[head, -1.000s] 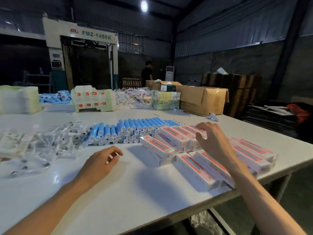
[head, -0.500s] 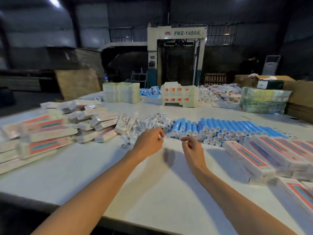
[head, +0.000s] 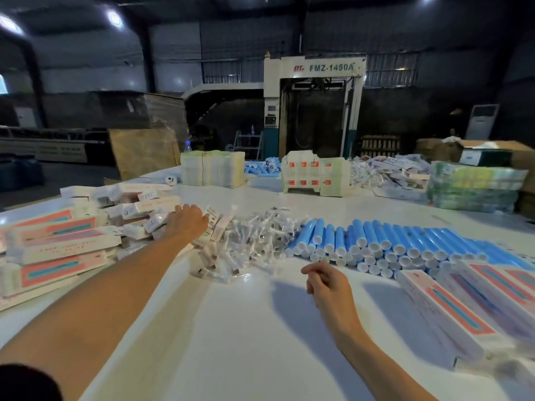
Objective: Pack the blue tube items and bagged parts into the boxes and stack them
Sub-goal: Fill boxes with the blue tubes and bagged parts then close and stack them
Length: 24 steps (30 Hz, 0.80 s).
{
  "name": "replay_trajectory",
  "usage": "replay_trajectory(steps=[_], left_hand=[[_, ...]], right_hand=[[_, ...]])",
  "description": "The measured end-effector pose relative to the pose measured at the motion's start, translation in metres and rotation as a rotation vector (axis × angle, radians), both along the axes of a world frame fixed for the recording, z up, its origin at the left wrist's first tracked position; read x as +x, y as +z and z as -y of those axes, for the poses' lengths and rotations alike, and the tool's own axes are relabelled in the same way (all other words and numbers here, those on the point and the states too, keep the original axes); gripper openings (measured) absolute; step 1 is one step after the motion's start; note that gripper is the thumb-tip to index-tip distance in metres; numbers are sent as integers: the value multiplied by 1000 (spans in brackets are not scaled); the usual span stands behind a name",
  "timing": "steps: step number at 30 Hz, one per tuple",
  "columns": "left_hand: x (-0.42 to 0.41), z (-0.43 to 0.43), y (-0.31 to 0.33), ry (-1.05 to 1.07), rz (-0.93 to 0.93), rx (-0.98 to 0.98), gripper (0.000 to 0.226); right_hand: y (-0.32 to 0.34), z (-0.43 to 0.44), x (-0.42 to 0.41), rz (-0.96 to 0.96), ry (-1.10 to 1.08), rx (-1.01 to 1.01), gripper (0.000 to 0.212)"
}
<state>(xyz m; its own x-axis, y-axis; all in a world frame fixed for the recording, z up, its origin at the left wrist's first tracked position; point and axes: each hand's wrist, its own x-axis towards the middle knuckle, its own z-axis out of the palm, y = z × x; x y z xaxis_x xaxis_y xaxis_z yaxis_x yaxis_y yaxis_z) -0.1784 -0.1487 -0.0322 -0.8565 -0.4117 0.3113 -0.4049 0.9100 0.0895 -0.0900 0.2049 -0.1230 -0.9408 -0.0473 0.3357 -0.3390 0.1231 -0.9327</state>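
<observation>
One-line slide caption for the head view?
Left hand over the box pile, right hand loosely curled before blue tubes and bagged parts.

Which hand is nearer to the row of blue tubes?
Right. The right hand is just in front of the blue tubes; the left hand is past the bagged parts, at the boxes.

A white table carries packing stock from edge to edge. A loose heap of pink-and-white boxes lies at the left, touching a pile of clear bagged parts at the centre. Beside these sits a bank of blue tubes with white caps, and a row of closed boxes lies at the right. Along the far edge are bundled sheets, flat carton blanks and a wrapped green bundle.
</observation>
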Motion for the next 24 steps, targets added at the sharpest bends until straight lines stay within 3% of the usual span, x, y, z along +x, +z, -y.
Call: replay_trajectory(steps=[6,9,13,15,17,20,23,24], left_hand=[[-16,-6,-16,-25,110,-61,50],[-15,-9,-17,-41,67,128,52],[6,-15,1,-123,30,347,84],[26,-22,14,-176,-44,392,78],[48,-33,22,-272,-103,465,58],[77,-69,20,-505,-129,834,17],[94,-120,20,-578,-159,1184,14],[96,-138,16,-642,-154,1290,23]], right_hand=[[1,1,-3,17,6,17,32],[1,1,-2,23,8,29,31],[3,1,0,33,-5,36,31],[5,2,3,40,-11,34,31],[7,2,6,37,-14,43,31],[11,1,9,31,-19,69,30],[15,0,13,12,-32,99,28],[18,0,15,-2,-42,118,27]])
